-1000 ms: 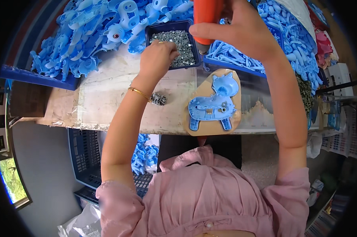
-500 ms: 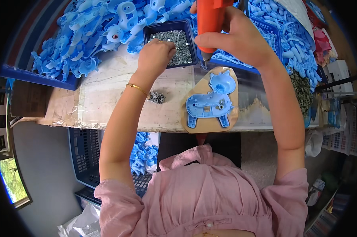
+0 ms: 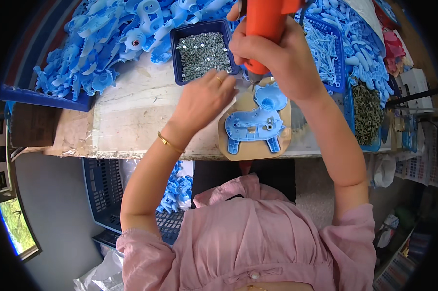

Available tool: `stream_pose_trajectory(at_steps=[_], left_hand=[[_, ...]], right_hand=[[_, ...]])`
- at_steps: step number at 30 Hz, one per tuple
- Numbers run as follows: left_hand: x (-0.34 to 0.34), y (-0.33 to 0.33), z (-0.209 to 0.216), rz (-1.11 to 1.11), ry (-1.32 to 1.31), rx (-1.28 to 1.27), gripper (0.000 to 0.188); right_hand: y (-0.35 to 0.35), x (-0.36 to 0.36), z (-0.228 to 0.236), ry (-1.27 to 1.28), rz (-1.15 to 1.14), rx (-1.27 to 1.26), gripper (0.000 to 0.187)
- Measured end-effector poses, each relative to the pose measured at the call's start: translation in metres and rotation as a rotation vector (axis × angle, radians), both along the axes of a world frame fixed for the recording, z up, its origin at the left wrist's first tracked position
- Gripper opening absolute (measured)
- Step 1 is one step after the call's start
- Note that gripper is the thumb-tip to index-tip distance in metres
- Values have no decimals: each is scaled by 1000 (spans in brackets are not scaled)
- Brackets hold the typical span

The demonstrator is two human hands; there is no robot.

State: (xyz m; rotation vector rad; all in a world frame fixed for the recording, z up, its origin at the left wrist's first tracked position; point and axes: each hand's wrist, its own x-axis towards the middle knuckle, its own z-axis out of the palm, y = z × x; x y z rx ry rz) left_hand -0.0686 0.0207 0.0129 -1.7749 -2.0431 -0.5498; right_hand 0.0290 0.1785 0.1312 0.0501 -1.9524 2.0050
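Note:
My right hand point(image 3: 289, 60) is wrapped round an orange-red power screwdriver point(image 3: 265, 29), whose tip points down just above the far end of a light-blue plastic animal-shaped shell half point(image 3: 248, 127). The shell lies open side up on a tan board point(image 3: 238, 154) near the table's front edge. A small metal-looking part point(image 3: 270, 127) sits inside it. My left hand point(image 3: 207, 99), fingers closed together, is left of the shell and just below a dark blue tray point(image 3: 178, 72) of small screws point(image 3: 204, 53). What the left fingers pinch, if anything, is too small to make out.
Blue plastic parts point(image 3: 102, 39) pile up at the far left. A blue basket point(image 3: 342, 53) of thin blue pieces stands at right, with a bin of small dark metal pieces point(image 3: 366, 114) beside it. Below the table is a dark crate point(image 3: 102, 194) with blue parts.
My left hand has come out of the screw tray and moved nearer and to the right, toward the shell. The screwdriver has shifted slightly right, its tip now closer to the shell.

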Motion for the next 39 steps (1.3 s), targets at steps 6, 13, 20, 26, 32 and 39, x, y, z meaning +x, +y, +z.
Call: stream_pose_trajectory(at_steps=[6,13,20,26,32,39], left_hand=[[36,-6,-2,-29,-71,66,19],[48,-5,-13,-57,-253,177,19],[56,-15,-5,11,-349,153,43],[56,-34,-12,63,-310,-36,75],[61,-37,-24,102,-350,-42,72],[63,-36,-27,115,-327,-57,71]], right_hand=[[-13,7,-24,103,-13,-14,34],[-17,10,-24,158,1,-98,20],[-20,17,-31,67,61,3,32],[-33,18,-66,29,51,11,32],[-38,13,-84,69,34,-22,30],[-38,17,-91,69,43,32,20]])
